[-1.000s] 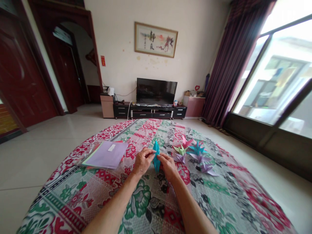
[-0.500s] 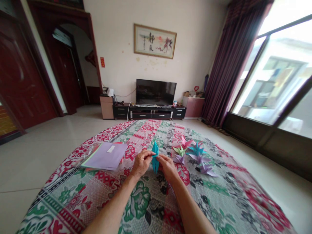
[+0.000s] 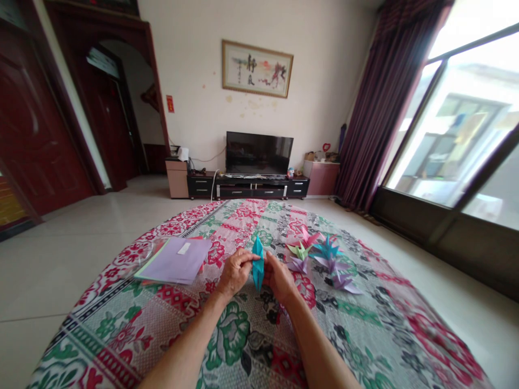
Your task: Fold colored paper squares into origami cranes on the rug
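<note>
Between my two hands a blue folded paper [image 3: 258, 270] stands on end, long and narrow with pointed tips, above the patterned tablecloth. My left hand [image 3: 237, 270] pinches it at mid-height between thumb and fingers. On the other side, my right hand [image 3: 279, 276] is at the paper's right edge, thumb along the edge and fingers curled partly behind it. The fingertips of that hand are partly hidden. To the right lie several folded paper flowers: a pink one [image 3: 308, 237], a green one [image 3: 300, 251], a blue one [image 3: 325, 248] and purple ones [image 3: 344, 283].
A stack of coloured paper sheets [image 3: 176, 262], purple on top, lies left of my hands, partly on a clear plastic wrapper. The round table's floral tablecloth [image 3: 227, 335] spreads under everything. Beyond the table stand a television [image 3: 259, 154] and a low black cabinet [image 3: 251, 189].
My right thumb has slid from the front of the blue paper to its right edge, and that hand has loosened a little. The left hand keeps its pinch.
</note>
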`<state>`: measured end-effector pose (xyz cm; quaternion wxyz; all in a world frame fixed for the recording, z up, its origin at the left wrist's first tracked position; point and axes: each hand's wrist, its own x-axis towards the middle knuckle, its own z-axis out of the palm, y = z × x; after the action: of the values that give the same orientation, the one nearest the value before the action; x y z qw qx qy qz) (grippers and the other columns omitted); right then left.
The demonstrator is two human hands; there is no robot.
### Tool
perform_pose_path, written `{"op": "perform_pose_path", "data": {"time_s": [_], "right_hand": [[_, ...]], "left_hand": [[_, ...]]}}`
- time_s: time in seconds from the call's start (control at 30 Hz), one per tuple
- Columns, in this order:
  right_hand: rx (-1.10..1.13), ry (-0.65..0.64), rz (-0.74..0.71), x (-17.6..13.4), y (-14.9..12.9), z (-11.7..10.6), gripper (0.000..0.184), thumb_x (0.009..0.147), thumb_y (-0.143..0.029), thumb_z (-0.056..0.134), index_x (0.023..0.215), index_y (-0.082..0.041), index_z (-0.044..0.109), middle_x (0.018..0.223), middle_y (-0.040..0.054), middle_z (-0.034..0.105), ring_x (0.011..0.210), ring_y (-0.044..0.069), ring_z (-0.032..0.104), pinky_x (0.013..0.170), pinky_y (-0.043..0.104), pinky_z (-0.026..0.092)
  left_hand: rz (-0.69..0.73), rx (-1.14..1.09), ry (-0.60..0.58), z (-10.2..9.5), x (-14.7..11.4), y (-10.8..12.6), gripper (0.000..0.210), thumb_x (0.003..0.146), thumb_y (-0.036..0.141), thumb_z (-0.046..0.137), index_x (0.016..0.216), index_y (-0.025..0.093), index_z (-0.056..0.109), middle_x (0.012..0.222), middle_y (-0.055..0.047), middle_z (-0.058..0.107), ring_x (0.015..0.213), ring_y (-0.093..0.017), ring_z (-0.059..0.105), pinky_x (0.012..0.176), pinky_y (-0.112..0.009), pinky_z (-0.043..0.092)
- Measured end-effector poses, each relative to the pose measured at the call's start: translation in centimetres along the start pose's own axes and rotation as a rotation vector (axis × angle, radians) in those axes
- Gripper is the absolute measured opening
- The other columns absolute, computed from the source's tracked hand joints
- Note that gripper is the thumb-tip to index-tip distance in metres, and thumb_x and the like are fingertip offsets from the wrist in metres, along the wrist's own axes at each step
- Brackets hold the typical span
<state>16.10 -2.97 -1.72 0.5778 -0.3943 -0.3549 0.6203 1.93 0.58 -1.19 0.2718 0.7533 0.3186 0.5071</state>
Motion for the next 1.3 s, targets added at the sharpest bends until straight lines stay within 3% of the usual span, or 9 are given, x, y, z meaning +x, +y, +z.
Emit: {"op": "perform_pose_path", "data": {"time_s": [0.17,0.33,0.47,0.63,0.87,1.07,1.3], "right_hand": [[-0.051,0.020,-0.032,-0.4,-0.3,0.3,0.030,0.067,-0.046,0.067,0.072,-0.016,0.065,0.056,-0.0014,0.059,0.048,0.011,0.052,0.050,0.024,0.045],[-0.196,0.043,-0.140,-0.7,-0.6,0.7,0.030,0.070,-0.045,0.063,0.082,-0.018,0.070,0.061,-0.0006,0.061,0.053,0.012,0.054,0.057,0.026,0.048],[-0.291,0.061,-0.267,-0.4,-0.4,0.5,0.035,0.072,-0.046,0.062,0.092,-0.019,0.070,0.070,0.0013,0.065,0.061,0.015,0.057,0.063,0.029,0.049],[-0.360,0.081,-0.338,0.0,0.1,0.1,0.041,0.073,-0.048,0.060,0.100,-0.019,0.068,0.077,0.0028,0.066,0.065,0.016,0.057,0.064,0.029,0.048],[-0.315,0.079,-0.314,-0.3,-0.1,0.3,0.042,0.073,-0.048,0.061,0.103,-0.019,0.067,0.080,0.0023,0.065,0.067,0.015,0.056,0.066,0.027,0.047],[-0.279,0.096,-0.287,-0.5,-0.2,0.9,0.040,0.069,-0.048,0.064,0.098,-0.020,0.069,0.079,0.0019,0.065,0.068,0.016,0.056,0.066,0.028,0.047],[-0.179,-0.007,-0.174,-0.9,-0.7,1.1,0.031,0.074,-0.046,0.060,0.090,-0.022,0.070,0.075,0.0010,0.066,0.064,0.016,0.058,0.061,0.028,0.048]], "left_hand": [[-0.061,-0.076,0.023,0.1,0.0,0.2,0.025,0.074,0.012,0.049,0.081,0.020,0.072,0.083,-0.004,0.064,0.084,-0.015,0.059,0.078,-0.026,0.047],[-0.346,-0.392,0.039,0.2,0.1,0.7,0.033,0.071,0.022,0.056,0.103,0.018,0.064,0.080,-0.001,0.065,0.067,-0.012,0.057,0.063,-0.022,0.047],[-0.450,-0.461,0.051,0.0,0.1,1.2,0.035,0.072,0.035,0.058,0.101,0.016,0.065,0.077,-0.002,0.065,0.067,-0.013,0.057,0.060,-0.022,0.046],[-0.392,-0.327,0.059,0.0,0.1,0.8,0.031,0.071,0.040,0.061,0.084,0.014,0.070,0.071,-0.003,0.064,0.063,-0.013,0.055,0.058,-0.022,0.044],[-0.297,-0.263,0.047,0.1,0.2,0.2,0.022,0.070,0.033,0.061,0.080,0.014,0.069,0.073,-0.003,0.064,0.066,-0.014,0.057,0.060,-0.022,0.044],[-0.325,-0.241,0.070,0.1,0.4,0.5,0.019,0.068,0.030,0.060,0.076,0.014,0.067,0.068,-0.002,0.063,0.064,-0.014,0.055,0.058,-0.022,0.043],[-0.371,-0.270,0.050,-0.2,0.5,0.4,0.024,0.069,0.032,0.060,0.079,0.013,0.068,0.062,-0.001,0.061,0.058,-0.012,0.051,0.055,-0.021,0.040]]}}
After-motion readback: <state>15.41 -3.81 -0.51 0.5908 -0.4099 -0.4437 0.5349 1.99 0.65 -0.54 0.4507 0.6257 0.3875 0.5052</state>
